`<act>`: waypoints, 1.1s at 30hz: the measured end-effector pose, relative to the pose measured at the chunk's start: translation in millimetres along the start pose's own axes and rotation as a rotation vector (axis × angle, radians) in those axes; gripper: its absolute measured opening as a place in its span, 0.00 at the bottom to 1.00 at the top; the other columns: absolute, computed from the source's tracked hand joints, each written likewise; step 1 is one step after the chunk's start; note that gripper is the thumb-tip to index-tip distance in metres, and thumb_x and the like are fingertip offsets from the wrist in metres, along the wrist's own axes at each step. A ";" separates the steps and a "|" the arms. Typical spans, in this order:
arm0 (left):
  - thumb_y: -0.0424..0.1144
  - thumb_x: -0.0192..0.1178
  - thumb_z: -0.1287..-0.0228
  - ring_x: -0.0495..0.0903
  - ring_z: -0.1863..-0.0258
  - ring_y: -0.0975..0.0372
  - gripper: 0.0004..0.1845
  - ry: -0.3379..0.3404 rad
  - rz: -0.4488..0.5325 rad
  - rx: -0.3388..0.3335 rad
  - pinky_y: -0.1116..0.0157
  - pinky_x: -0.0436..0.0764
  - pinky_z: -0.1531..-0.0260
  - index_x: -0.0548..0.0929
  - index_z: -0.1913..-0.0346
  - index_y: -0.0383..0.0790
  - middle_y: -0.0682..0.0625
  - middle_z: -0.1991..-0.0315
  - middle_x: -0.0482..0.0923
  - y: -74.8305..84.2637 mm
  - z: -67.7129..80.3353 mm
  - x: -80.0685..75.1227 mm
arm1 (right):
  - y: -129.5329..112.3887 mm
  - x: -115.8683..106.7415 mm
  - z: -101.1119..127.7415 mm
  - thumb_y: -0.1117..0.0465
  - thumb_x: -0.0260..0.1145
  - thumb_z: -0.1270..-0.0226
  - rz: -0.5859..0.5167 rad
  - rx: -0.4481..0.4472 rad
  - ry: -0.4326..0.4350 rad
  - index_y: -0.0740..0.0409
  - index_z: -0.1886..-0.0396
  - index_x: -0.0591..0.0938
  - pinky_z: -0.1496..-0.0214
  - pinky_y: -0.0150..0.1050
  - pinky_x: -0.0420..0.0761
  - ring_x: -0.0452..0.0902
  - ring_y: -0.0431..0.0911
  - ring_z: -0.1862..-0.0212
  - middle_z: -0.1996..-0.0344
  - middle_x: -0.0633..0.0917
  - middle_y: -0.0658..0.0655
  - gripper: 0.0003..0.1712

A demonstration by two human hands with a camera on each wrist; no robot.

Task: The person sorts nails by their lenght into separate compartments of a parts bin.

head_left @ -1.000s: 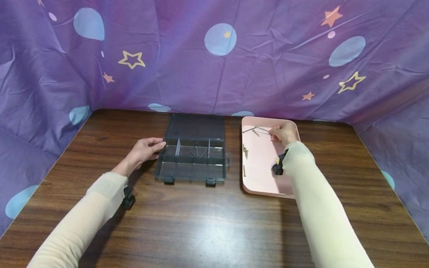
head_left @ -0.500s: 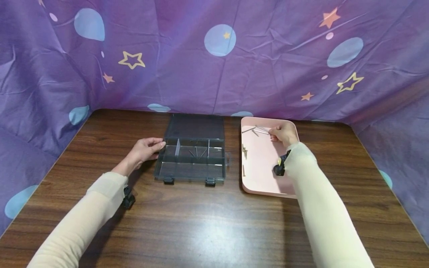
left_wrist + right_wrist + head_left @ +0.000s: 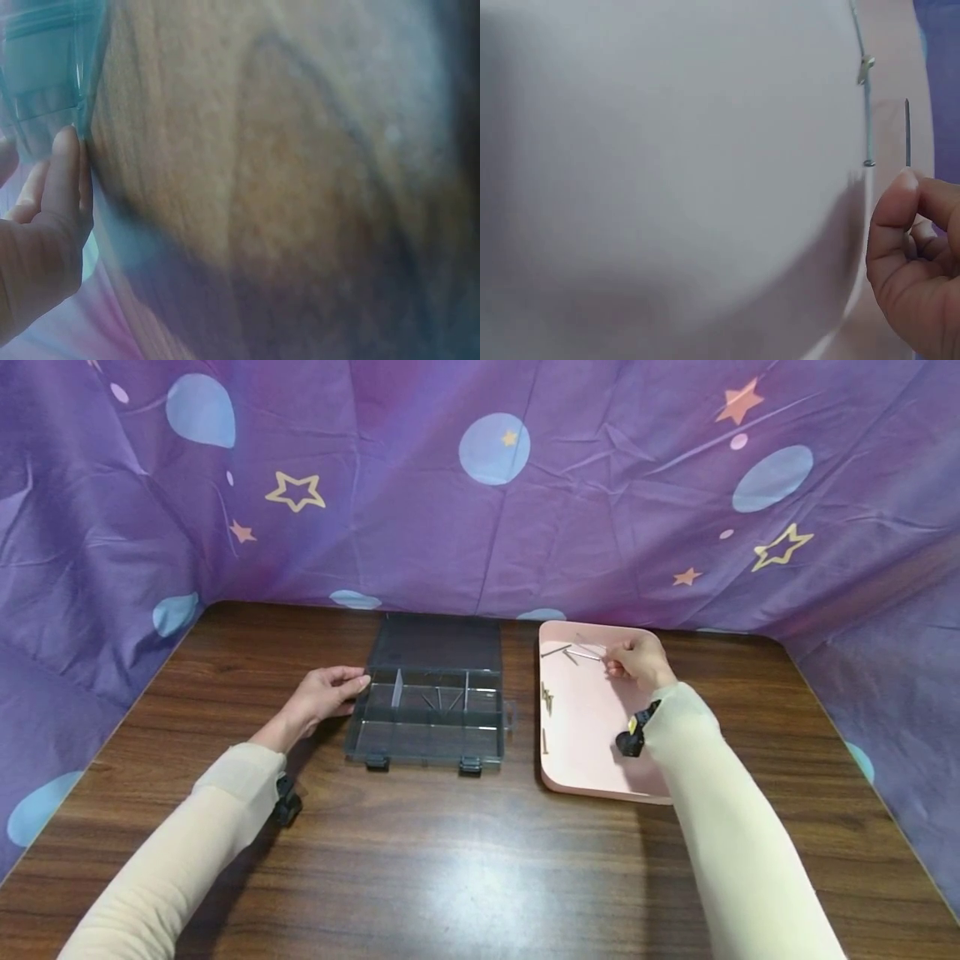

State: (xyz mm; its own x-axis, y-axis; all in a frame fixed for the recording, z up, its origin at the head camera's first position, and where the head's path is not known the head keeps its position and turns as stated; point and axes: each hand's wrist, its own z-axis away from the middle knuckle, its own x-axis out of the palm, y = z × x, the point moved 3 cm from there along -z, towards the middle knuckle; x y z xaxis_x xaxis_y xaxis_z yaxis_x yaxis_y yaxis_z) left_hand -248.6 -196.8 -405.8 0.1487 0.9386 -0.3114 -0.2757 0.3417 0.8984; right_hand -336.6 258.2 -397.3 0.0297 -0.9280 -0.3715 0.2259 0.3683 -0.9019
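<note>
My right hand (image 3: 637, 662) is over the far right part of the pink tray (image 3: 600, 785). Thumb and fingers pinch a thin nail (image 3: 907, 133), whose pointed end sticks out past the fingertips in the right wrist view. Below it in the tray lie a few loose nails (image 3: 557, 651). At the left, my left hand (image 3: 318, 697) holds the side edge of a dark see-through organizer box (image 3: 427, 739), thumb at the rim. The box's lid (image 3: 437, 643) is laid back, and several nails (image 3: 440, 699) lie in its middle rear compartment.
Brass-coloured screws (image 3: 547, 698) lie along the tray's left wall, with another single screw (image 3: 545, 741) nearer the front. Two latches (image 3: 470, 766) stick out from the box's front. A purple curtain (image 3: 420, 527) hangs behind the wooden table (image 3: 360, 860).
My right hand has drawn slightly to the right with the nail, which has come away from the others beneath it. The left hand and the box stay in place.
</note>
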 end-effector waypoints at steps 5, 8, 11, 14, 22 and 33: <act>0.42 0.53 0.30 0.74 0.54 0.67 0.27 -0.007 -0.007 -0.005 0.76 0.79 0.59 0.66 0.34 0.30 0.36 0.37 0.68 0.5 0.4 0.1 | -9.3 0.3 9.5 0.71 0.51 0.31 0.007 -0.039 -0.035 0.68 0.70 0.71 0.77 0.23 0.76 0.71 0.31 0.82 0.87 0.77 0.43 0.07; 0.42 0.53 0.30 0.74 0.52 0.65 0.27 -0.008 -0.009 -0.009 0.75 0.79 0.58 0.66 0.34 0.30 0.36 0.37 0.68 1.0 0.8 0.3 | -15.5 2.2 15.4 0.71 0.50 0.30 -0.042 -0.053 -0.054 0.67 0.69 0.71 0.76 0.23 0.77 0.73 0.31 0.82 0.87 0.77 0.43 0.06; 0.42 0.52 0.30 0.73 0.48 0.62 0.27 -0.010 -0.008 -0.008 0.75 0.79 0.57 0.66 0.34 0.30 0.36 0.37 0.67 1.3 1.0 0.5 | -22.3 5.8 21.5 0.72 0.50 0.30 -0.123 -0.055 -0.075 0.67 0.69 0.71 0.76 0.22 0.78 0.73 0.31 0.82 0.87 0.77 0.44 0.06; 0.42 0.52 0.29 0.71 0.44 0.59 0.27 -0.013 -0.006 -0.010 0.74 0.79 0.55 0.65 0.34 0.30 0.36 0.36 0.66 1.8 1.2 0.7 | -28.7 9.5 27.8 0.72 0.51 0.31 -0.162 -0.055 -0.087 0.68 0.69 0.72 0.76 0.23 0.78 0.74 0.31 0.83 0.87 0.77 0.45 0.06; 0.42 0.52 0.29 0.68 0.41 0.54 0.27 -0.020 0.002 -0.013 0.73 0.79 0.54 0.65 0.33 0.30 0.36 0.35 0.65 2.8 1.3 1.4 | -39.6 15.2 43.0 0.73 0.52 0.32 -0.244 -0.054 -0.095 0.60 0.79 0.75 0.75 0.24 0.79 0.75 0.34 0.82 0.86 0.77 0.47 0.15; 0.42 0.52 0.29 0.68 0.40 0.54 0.28 -0.020 -0.003 -0.007 0.70 0.79 0.51 0.64 0.33 0.30 0.36 0.35 0.65 1.1 0.9 1.2 | -62.8 63.8 66.2 0.70 0.49 0.28 -0.342 -0.035 -0.311 0.61 0.72 0.72 0.77 0.22 0.75 0.73 0.33 0.81 0.83 0.76 0.47 0.12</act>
State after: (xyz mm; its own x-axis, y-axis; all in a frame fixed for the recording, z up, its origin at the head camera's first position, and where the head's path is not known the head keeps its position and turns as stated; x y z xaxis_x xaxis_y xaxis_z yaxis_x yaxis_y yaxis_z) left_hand -247.8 -195.4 -404.9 0.1686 0.9364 -0.3078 -0.2814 0.3450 0.8954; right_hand -284.4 172.1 -349.8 0.2511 -0.9676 0.0275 0.2407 0.0350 -0.9700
